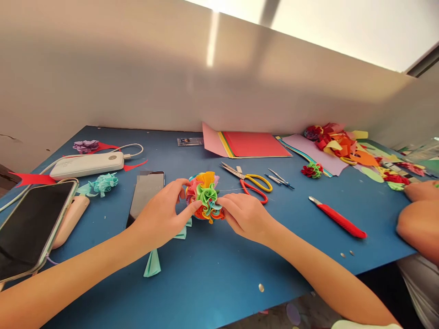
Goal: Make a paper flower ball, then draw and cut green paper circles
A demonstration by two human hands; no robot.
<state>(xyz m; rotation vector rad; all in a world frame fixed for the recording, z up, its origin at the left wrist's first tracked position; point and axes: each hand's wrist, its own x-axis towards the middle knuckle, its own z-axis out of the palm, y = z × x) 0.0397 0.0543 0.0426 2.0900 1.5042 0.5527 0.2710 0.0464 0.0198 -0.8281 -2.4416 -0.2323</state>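
A ball of curled, many-coloured paper [207, 195] is held between my two hands at the middle of the table. My left hand [164, 212] grips its left side, with the thumb on the front and the fingers around the back. At the ball's right side, my right hand [245, 214] has its fingers pinched against the curls; their tips are partly hidden. A thin pale line stretches rightward behind my right hand. Pleated light-blue paper pieces [152, 263] lie below my left hand.
Scissors [255, 182], compasses [281, 179] and a red-handled cutter [339, 220] lie to the right. Phones [32, 228] and a white power bank [87, 164] are left. Coloured sheets [257, 144] lie behind. Another person's arm [420, 219] rests at the right edge.
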